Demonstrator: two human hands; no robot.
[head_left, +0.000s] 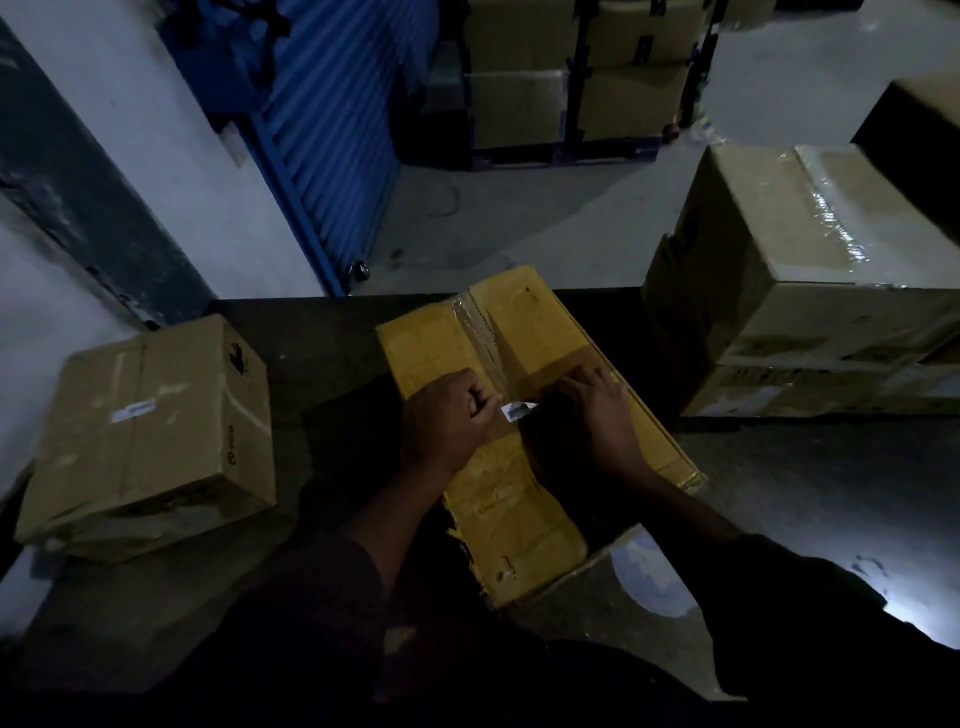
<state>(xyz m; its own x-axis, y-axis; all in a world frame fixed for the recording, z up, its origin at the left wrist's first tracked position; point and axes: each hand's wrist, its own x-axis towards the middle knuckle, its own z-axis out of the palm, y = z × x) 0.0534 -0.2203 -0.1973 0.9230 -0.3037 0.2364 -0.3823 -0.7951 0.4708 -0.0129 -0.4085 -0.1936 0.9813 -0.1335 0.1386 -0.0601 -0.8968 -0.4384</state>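
From the head view, a yellow box (519, 332) lay flat on the dark worktop (322, 332), and everything else is placed from it. It sat at the middle of the worktop, skewed, its far corner pointing away from the person and its near end close to the body. A strip of clear tape (480, 322) ran along its top seam on the far half. The left hand (447, 415) rested on the top of the box, over its left edge, with the fingers curled; its grip was narrow, thumb and forefinger pinching one end of a small white label (517, 410). The label lay on the seam at the middle of the box, between the two hands. The right hand (592, 415) rested on the top just right of the label, its grip slack and holding nothing, fingers stretched out and pressed on the cardboard; whether the fingertips touched the label I could not tell in the dim light. Left of the yellow box, well apart, a brown box (150, 436) sat at the worktop's edge. To the right stood a big box (779, 270) with shiny tape across its top. Beyond the yellow box, across the floor, were a blue shutter (332, 130) and stacked boxes (571, 73).
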